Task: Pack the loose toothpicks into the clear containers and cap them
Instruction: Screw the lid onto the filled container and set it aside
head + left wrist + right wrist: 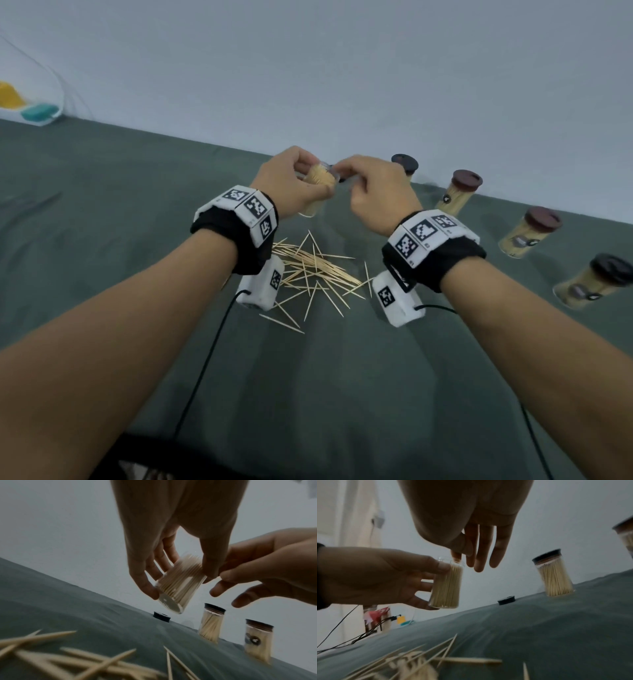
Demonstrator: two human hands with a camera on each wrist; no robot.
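My left hand (pixel 308 173) grips an uncapped clear container (pixel 318 183) packed with toothpicks and holds it tilted above the cloth; thumb and fingers wrap its sides (pixel 173 599). At the container's mouth (pixel 447 586), my right hand (pixel 346 171) has thumb and forefinger together at the rim (pixel 464 557), the other fingers straight. Whether they pinch anything is hidden. Loose toothpicks (pixel 315 270) lie scattered on the cloth under my wrists. A dark loose cap (pixel 162 616) lies flat near the wall, also visible in the right wrist view (pixel 506 599).
Several capped, filled containers (pixel 459 192) (pixel 527 233) (pixel 592 284) stand in a row along the wall at the right, another (pixel 405 162) behind my right hand. The green cloth (pixel 102 205) covers the surface. A glass bowl (pixel 34 109) sits far left. Cables (pixel 351 639) trail at the left edge.
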